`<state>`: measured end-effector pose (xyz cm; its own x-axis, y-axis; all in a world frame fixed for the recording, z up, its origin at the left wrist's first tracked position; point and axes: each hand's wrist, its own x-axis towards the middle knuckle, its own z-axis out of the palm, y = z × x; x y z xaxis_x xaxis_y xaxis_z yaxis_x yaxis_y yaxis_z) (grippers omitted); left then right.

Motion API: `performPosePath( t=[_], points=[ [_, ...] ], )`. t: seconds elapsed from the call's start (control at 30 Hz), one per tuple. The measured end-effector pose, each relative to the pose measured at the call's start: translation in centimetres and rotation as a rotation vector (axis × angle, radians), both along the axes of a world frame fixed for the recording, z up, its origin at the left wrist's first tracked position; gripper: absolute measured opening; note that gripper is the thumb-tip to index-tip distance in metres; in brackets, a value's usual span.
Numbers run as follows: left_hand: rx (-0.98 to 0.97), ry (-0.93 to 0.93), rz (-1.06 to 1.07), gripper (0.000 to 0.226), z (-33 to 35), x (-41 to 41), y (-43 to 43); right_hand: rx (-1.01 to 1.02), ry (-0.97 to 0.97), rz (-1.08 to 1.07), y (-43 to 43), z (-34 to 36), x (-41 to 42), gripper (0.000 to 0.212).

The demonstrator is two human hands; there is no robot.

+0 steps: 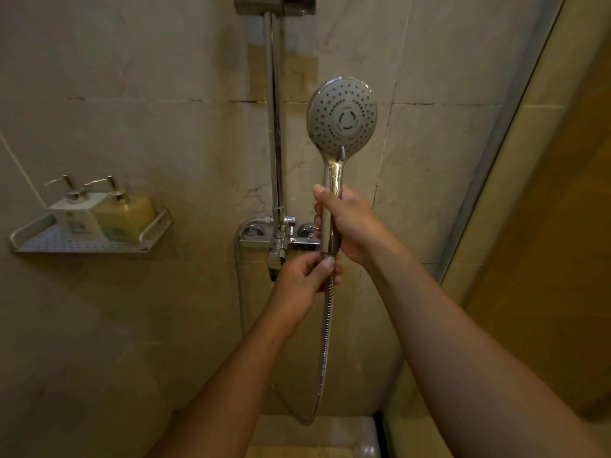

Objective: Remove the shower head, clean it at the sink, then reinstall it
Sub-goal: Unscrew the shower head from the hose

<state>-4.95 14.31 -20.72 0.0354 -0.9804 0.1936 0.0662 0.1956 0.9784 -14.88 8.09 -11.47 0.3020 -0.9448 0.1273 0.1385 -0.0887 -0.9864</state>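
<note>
A chrome shower head (342,115) with a round grey spray face stands upright in front of the tiled wall, its face turned toward me. My right hand (350,223) grips its handle from the right. Just below, my left hand (305,279) pinches the nut at the top of the metal hose (325,342), where the hose meets the handle's base. The hose hangs down, loops near the floor and runs back up to the mixer valve (284,244). The vertical riser rail (276,110) stands to the left of the shower head.
A perforated metal shelf (82,244) on the left wall carries two pump bottles (102,213). The rail's upper bracket (274,4) sits at the top edge. A glass door frame (496,143) runs diagonally on the right, and a raised stone sill (330,431) lies below.
</note>
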Motion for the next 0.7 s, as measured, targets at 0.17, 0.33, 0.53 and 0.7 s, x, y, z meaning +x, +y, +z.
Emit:
performPosePath(
  t=[0.17,0.33,0.53,0.7],
  points=[
    [0.012,0.079,0.110,0.020,0.1,-0.7,0.5,-0.060,0.077,-0.054,0.7,0.4,0.4,0.022],
    [0.022,0.013,0.183,0.011,0.5,-1.3,1.0,-0.117,0.219,-0.206,1.9,0.7,1.3,0.026],
    [-0.044,0.095,0.048,0.006,0.9,-0.3,2.0,-0.111,0.110,-0.098,2.5,1.2,0.7,0.030],
    [-0.102,0.115,-0.029,0.009,1.5,0.3,2.5,-0.006,-0.297,0.073,2.5,0.3,0.0,0.041]
  ],
)
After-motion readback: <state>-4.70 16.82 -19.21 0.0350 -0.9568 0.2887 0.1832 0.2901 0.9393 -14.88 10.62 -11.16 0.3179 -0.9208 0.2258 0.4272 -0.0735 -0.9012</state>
